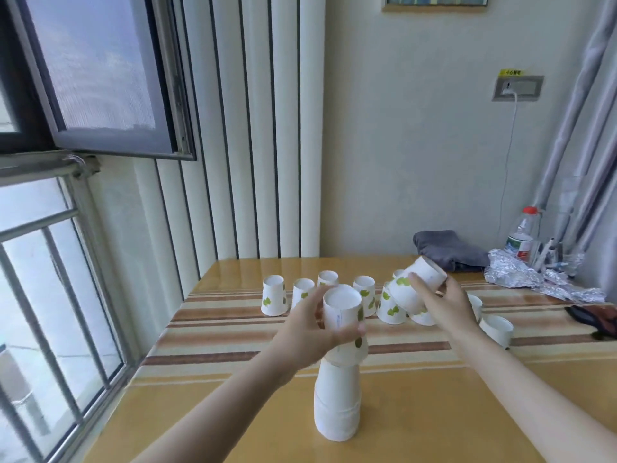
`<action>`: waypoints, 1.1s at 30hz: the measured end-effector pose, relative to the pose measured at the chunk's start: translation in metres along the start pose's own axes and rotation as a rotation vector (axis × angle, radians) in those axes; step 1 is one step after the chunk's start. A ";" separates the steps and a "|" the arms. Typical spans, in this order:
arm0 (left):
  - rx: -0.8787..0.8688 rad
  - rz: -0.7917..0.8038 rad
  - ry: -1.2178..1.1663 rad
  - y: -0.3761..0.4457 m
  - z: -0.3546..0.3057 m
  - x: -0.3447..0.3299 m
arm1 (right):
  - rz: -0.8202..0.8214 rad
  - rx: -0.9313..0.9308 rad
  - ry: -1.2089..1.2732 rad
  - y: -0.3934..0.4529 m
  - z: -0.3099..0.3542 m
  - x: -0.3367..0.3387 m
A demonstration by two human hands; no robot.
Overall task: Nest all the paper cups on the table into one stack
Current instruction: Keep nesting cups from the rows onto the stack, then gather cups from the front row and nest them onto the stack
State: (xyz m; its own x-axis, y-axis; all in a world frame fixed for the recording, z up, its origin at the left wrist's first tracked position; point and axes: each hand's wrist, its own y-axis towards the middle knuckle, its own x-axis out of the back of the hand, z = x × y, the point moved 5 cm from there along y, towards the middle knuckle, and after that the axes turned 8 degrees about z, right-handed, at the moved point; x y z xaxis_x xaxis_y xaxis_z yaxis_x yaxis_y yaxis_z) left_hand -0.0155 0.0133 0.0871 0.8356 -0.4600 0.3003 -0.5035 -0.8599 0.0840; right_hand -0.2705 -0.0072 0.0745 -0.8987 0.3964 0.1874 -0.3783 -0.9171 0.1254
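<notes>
A tall stack of upside-down white paper cups (337, 406) stands on the table near me. My left hand (307, 329) grips the top cup (342, 309) of that stack. My right hand (444, 304) holds a tilted cup with green leaf print (417, 282) in the air above the loose cups. Several more inverted cups stand in a row behind, among them the far-left cup (274, 295), a middle cup (364, 290) and a cup at the right (496, 330).
The wooden table carries a striped runner (213, 329). At the back right lie a grey folded cloth (447, 248), crumpled foil (521, 275) and a plastic bottle (522, 235). A dark object (594, 317) lies at the right edge. A window is on the left.
</notes>
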 end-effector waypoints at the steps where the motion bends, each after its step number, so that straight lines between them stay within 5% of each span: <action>1: 0.010 0.014 0.007 -0.004 0.006 -0.005 | 0.056 0.044 0.028 -0.008 0.014 -0.003; 8: 0.085 0.082 -0.007 -0.020 0.047 -0.030 | 0.302 0.220 0.027 -0.058 0.063 -0.018; 17: 0.084 0.199 -0.110 -0.033 0.068 -0.002 | 0.538 0.246 -0.158 -0.092 0.045 -0.065; 25: 0.072 0.068 -0.423 -0.031 0.074 0.048 | 0.685 0.228 -0.298 -0.107 -0.006 -0.095; 29: 0.070 -0.093 -0.483 -0.001 0.085 0.064 | 0.667 0.161 -0.183 -0.090 -0.012 -0.077; 33: 0.111 -0.300 -0.376 0.041 0.104 0.084 | 0.411 0.092 -0.145 -0.038 -0.018 -0.036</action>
State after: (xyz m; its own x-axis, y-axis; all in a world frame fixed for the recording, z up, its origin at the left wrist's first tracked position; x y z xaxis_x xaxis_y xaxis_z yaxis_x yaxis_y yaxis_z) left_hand 0.0573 -0.0841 0.0166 0.9720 -0.2185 -0.0869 -0.2188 -0.9758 0.0064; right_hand -0.2280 0.0126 0.0453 -0.9276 0.0071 0.3735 0.0315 -0.9948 0.0972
